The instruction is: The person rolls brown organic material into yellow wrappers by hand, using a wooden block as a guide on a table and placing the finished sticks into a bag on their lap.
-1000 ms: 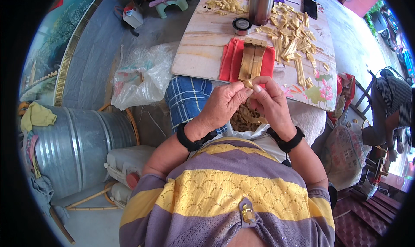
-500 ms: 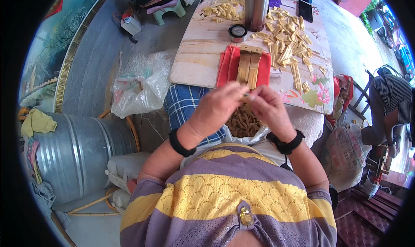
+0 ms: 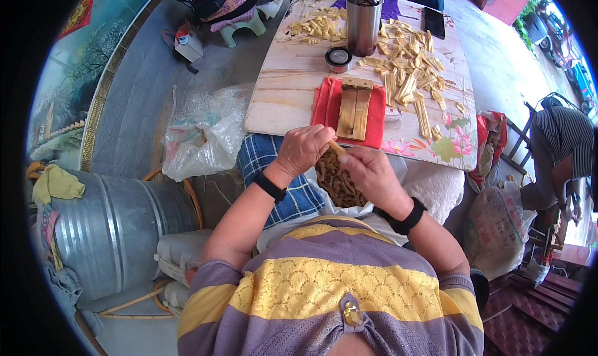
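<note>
Between my two hands is a short yellow-brown strip, held at table-edge height above my lap. My left hand [image 3: 305, 149] pinches its upper left end. My right hand [image 3: 375, 176] grips the other end, thumb on top, so only the middle of the strip [image 3: 337, 147] shows. Just beyond them a small wooden block with a narrow slot [image 3: 354, 110] lies on a folded red cloth [image 3: 375, 120] at the table's near edge. Below my hands, a white bag [image 3: 392, 188] on my lap holds many brown, rough pieces [image 3: 341, 185].
On the patterned table [image 3: 274, 91] stand a steel flask [image 3: 364, 23] and its lid [image 3: 339, 57], amid piles of pale yellow strips [image 3: 408, 75]. A phone [image 3: 434, 22] lies at the far right. A metal drum [image 3: 118, 225] is at left; another person [image 3: 564, 135] bends at right.
Both hands have moved down and slightly left, away from the wooden block, whose near end now shows. The strip between the fingers is more visible, and the hands are a little farther apart.
</note>
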Available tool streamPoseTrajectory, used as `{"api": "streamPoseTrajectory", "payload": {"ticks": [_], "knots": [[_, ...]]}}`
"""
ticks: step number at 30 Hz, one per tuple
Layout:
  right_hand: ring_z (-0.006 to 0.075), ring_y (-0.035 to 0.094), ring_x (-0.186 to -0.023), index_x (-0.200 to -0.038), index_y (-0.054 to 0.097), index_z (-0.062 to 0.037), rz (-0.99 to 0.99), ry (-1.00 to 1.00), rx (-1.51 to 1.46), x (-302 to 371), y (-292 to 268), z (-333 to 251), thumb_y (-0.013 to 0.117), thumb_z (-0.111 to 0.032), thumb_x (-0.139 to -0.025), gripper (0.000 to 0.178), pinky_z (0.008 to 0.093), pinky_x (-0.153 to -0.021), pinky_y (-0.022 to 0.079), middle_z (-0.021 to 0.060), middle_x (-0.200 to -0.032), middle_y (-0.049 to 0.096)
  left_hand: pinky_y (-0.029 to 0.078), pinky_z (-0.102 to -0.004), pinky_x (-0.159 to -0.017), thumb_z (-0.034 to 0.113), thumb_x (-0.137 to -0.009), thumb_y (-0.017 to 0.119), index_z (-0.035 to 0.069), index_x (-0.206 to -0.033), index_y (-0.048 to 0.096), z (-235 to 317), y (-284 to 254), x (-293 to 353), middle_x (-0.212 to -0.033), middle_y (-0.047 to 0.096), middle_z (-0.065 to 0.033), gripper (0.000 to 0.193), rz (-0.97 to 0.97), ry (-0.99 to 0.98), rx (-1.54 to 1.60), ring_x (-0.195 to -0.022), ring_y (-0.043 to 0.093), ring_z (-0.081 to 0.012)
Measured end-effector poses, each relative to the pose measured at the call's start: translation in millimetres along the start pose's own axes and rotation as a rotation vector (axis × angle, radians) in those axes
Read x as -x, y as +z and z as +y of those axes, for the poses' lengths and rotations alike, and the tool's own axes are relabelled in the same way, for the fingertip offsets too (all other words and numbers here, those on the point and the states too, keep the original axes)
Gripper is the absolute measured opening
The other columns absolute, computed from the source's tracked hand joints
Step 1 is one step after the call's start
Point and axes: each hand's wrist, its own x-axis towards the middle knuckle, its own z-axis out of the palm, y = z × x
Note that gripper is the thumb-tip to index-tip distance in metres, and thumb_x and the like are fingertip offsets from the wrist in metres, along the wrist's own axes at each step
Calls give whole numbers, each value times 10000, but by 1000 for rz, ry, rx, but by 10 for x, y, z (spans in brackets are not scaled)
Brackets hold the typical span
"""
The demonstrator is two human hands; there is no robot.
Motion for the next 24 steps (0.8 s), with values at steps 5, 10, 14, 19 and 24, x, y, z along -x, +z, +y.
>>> {"api": "streamPoseTrajectory", "payload": {"ticks": [5, 10, 14, 19, 24], "knots": [[51, 371, -531, -755, 581, 33, 200, 86, 8, -348, -348, 313, 595, -197, -915, 281, 250, -455, 321, -34, -583, 446, 429, -247, -548, 233, -992, 459, 55, -1031, 502, 12, 53, -151, -697, 455, -17, 187, -173, -500, 940, -577, 452, -82], [44, 385, -559, -753, 582, 46, 235, 92, 7, -491, -463, 393, 598, -197, -906, 288, 250, -470, 325, -29, -587, 452, 399, -182, -546, 261, -990, 474, 61, -1076, 490, 12, 93, -286, -734, 432, 45, 218, -161, -619, 1011, -583, 402, -12], [97, 399, -541, -768, 579, 59, 269, 56, 51, -593, -469, 365, 606, -211, -892, 299, 289, -481, 347, 16, -579, 483, 422, -234, -568, 218, -962, 509, 43, -996, 528, -73, 199, -374, -749, 477, 40, 179, -29, -513, 772, -621, 460, -59], [360, 535, -586, -753, 573, 39, 274, -281, 684, -690, -560, 814, 559, -163, -853, 226, 408, -539, 426, 185, -698, 608, 451, -345, -636, 187, -901, 537, 18, -902, 511, -221, 409, -412, -758, 555, -150, 171, -122, -523, 591, -715, 557, -209], [380, 582, -741, -825, 595, -25, 250, 96, 636, -566, -443, 696, 555, -190, -854, 172, 483, -651, 451, 204, -787, 621, 459, -507, -670, 244, -897, 477, 105, -919, 512, -106, 227, -135, -841, 603, -192, 144, -126, -582, 279, -807, 581, -432]]}}
